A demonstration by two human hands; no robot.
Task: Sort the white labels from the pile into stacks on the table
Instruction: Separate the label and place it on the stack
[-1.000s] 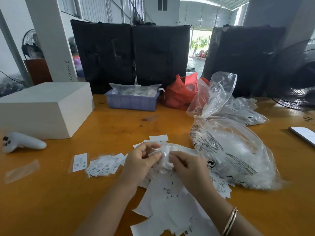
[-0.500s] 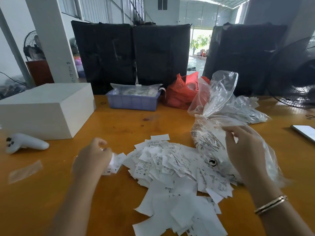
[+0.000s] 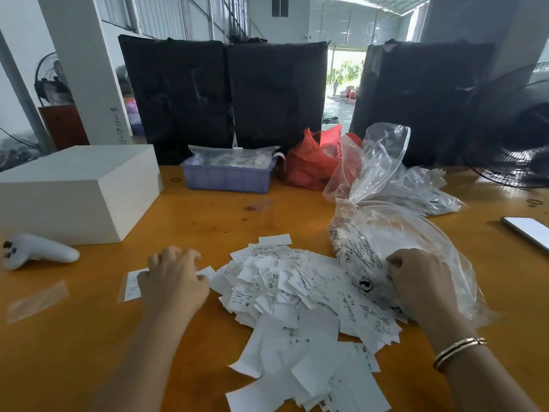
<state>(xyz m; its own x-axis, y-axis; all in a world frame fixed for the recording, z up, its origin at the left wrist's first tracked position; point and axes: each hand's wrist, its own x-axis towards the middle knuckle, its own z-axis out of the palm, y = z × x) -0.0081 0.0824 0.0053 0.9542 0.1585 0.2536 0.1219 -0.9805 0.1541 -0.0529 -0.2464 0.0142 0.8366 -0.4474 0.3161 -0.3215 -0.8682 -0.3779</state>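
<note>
At the far left of the frame we see a white controller (image 3: 38,253) lying on the orange bench (image 3: 89,337), with a white box (image 3: 77,191) behind it; just right of these our left hand (image 3: 173,282) rests knuckles-up, fingers curled down over a small stack of labels (image 3: 132,283) whose edge shows at its left side, though we cannot tell whether that grip is actually clamped on any of them; in the centre the pile of white labels (image 3: 297,307) spreads loosely from mid-frame down to the bottom edge, some printed with size letters; behind it, at the far edge of the bench, stand a blue tray (image 3: 227,176) and a red bag (image 3: 312,162); to the right a clear plastic bag (image 3: 371,233) lies touching the pile, and our right hand (image 3: 416,281), a bracelet (image 3: 459,350) on its wrist, rests on the bag with fingers curled into the plastic, gripping it; at the right edge a phone (image 3: 527,230) lies flat.
</note>
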